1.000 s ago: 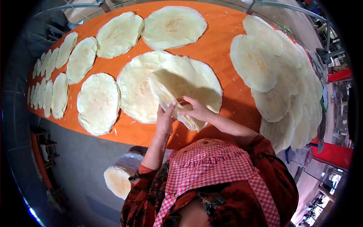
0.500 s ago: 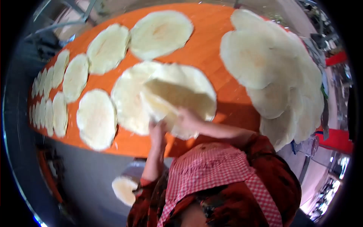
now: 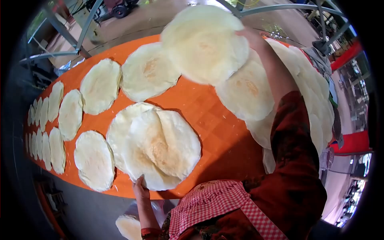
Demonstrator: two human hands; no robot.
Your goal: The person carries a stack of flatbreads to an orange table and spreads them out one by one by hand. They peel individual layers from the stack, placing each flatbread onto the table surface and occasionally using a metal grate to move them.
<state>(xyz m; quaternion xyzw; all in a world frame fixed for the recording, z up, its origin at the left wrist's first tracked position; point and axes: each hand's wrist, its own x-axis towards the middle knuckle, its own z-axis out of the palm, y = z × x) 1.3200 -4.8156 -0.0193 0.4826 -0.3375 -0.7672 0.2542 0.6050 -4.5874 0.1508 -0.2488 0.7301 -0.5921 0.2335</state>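
My right hand (image 3: 252, 38) is stretched out to the far side of the table, gripping the right edge of a large, thin round flatbread (image 3: 204, 46). That flatbread is slightly blurred and raised above the others. Near the front edge, my left hand (image 3: 141, 189) pinches the lower rim of a creased, browned flatbread (image 3: 166, 148). This one lies flat on overlapping breads, its left side over a paler round. To the right, a broad spread of overlapping flatbreads (image 3: 310, 88) covers the table's end, with a brown-spotted flatbread (image 3: 246, 90) at its near-left side.
An orange tabletop (image 3: 224, 148) carries two rows of flatbreads (image 3: 98, 86) running off to the left. Below the front edge is another flatbread (image 3: 129, 227) beside a clear plastic bag. Grey metal frames (image 3: 82, 36) stand behind the table.
My right hand has moved from the middle pile to the far right, carrying a flatbread. My left hand stays at the pile's front rim. The folded flatbread there now lies spread out.
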